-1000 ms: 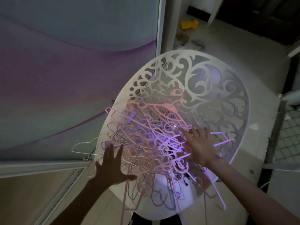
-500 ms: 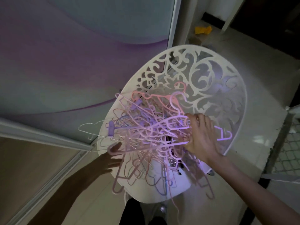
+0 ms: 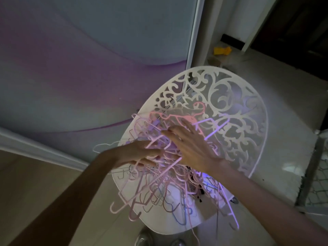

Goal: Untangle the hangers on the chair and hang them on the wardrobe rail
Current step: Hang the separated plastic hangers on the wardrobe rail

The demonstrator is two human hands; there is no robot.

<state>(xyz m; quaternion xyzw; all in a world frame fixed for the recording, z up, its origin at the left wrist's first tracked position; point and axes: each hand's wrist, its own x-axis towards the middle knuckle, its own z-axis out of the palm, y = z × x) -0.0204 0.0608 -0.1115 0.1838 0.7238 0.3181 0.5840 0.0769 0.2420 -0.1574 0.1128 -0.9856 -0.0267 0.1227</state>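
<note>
A tangle of pink and lilac hangers (image 3: 165,174) lies heaped on the white fretwork chair (image 3: 236,125), some hooks hanging over its front edge. The right hand (image 3: 191,148) rests flat on the heap, fingers straight and spread. The left hand (image 3: 140,153) reaches into the tangle from the left, fingers extended among the hangers

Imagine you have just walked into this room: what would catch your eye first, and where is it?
First, the tangled heap of pink and purple plastic hangers, piled on the seat of the white chair with a scroll-cut openwork back and spilling over its front edge. Next, both hands at the pile: the left hand among the hangers on the left, the right hand spread flat on top. A small yellow object lies on the floor beyond.
</note>
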